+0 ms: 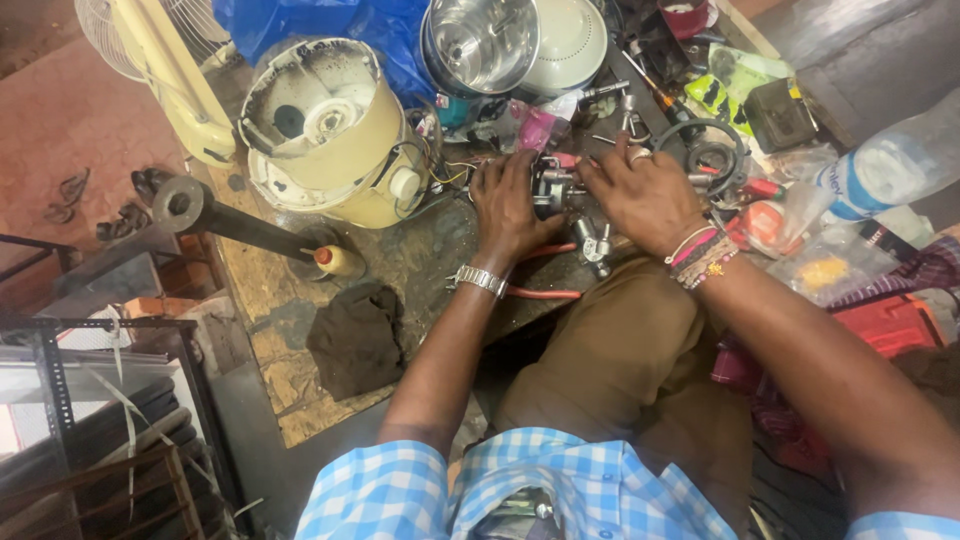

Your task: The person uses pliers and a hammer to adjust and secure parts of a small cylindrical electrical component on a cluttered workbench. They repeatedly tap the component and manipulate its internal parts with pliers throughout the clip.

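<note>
– Where was the metal part (553, 186)?

– On the far side of the bench (400, 262), between the 2 hands, right of the cream mixer base (330, 135).

– And the fingers?

– The left hand (507, 203) curled closed on its left side; the right hand (643, 190) pressed bent fingers on its right side. A dark rag (357, 340) lay nearer, to the left.

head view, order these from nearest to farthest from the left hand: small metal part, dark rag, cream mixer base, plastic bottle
1. small metal part, touching the left hand
2. cream mixer base, to its left
3. dark rag, below left
4. plastic bottle, far right
</note>
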